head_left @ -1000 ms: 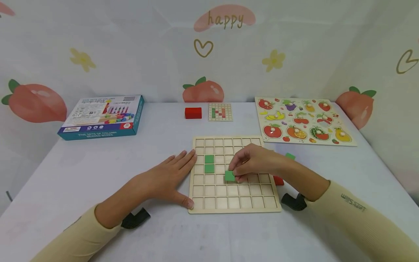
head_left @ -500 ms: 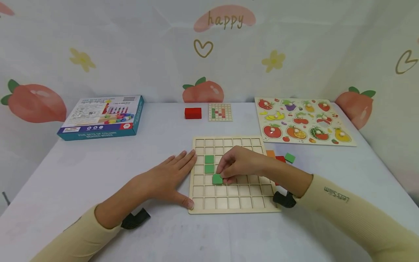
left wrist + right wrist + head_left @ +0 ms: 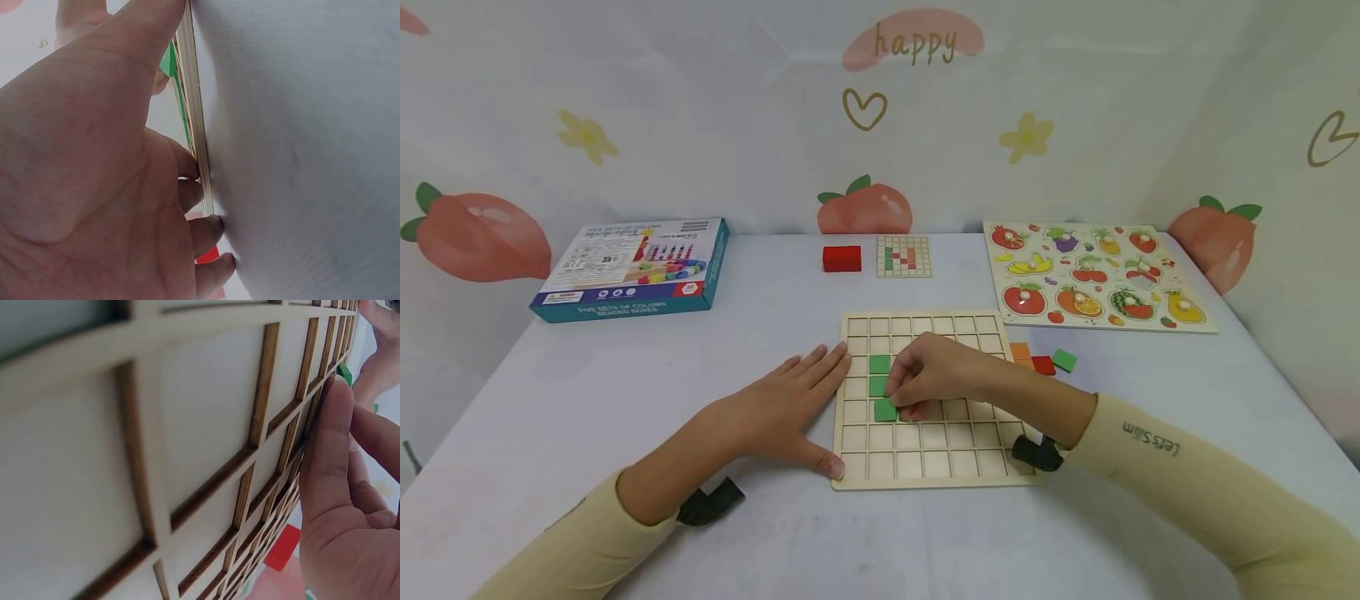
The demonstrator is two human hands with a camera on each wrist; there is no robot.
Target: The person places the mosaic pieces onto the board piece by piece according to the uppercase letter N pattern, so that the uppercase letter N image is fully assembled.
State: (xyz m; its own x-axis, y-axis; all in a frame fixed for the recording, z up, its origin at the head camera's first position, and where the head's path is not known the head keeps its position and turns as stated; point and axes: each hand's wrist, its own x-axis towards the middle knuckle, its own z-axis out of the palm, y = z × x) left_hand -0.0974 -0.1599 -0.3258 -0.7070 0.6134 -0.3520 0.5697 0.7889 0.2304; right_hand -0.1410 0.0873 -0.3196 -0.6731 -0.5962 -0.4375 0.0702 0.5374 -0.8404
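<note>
A wooden grid board (image 3: 955,482) lies on the white table in the head view. Two green square tiles (image 3: 879,365) sit in its cells, one below the other, in the second column from the left. My right hand (image 3: 936,371) pinches another green tile (image 3: 885,410) between thumb and fingers, just below those two. In the right wrist view that tile (image 3: 344,374) shows tilted at the fingertips. My left hand (image 3: 778,412) lies spread with straight fingers, its fingertips and thumb against the board's left edge; the left wrist view shows the fingers (image 3: 206,234) along that edge.
Right of the board lie an orange tile (image 3: 1020,352), a red tile (image 3: 1042,365) and a green tile (image 3: 1064,360). Behind it are a red block (image 3: 842,259) and a small pattern card (image 3: 905,257). A fruit puzzle (image 3: 1101,279) and a boxed toy (image 3: 628,271) flank them.
My right hand has moved left across the board, carrying the green tile to below the two placed ones. The loose tiles at the right have come into view. My left hand has stayed still.
</note>
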